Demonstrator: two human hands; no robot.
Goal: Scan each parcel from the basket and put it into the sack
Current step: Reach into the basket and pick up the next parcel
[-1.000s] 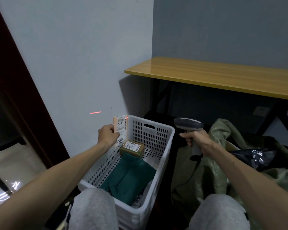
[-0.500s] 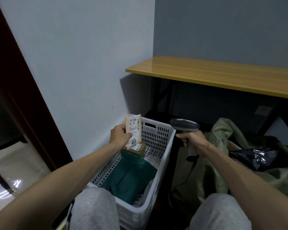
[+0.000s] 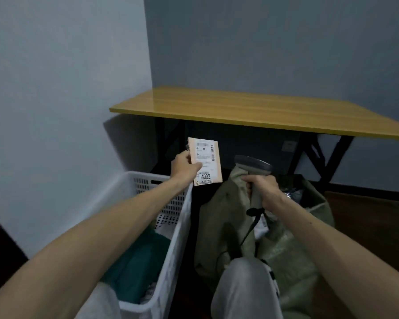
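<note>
As left hand (image 3: 184, 168) holds cardboard parcel (image 3: 209, 157), right hand (image 3: 263, 189) grips scanner (image 3: 252, 164).

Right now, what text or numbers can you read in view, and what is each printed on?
"4032": bottom of the white label on the parcel that the left hand holds.
Small print and barcodes above it on that label: too blurred to read.
Nothing readable on the scanner, basket or sack.

Parcel-sorting room, scanner (image 3: 251, 165), basket (image 3: 175, 229), sack (image 3: 219, 217)
</note>
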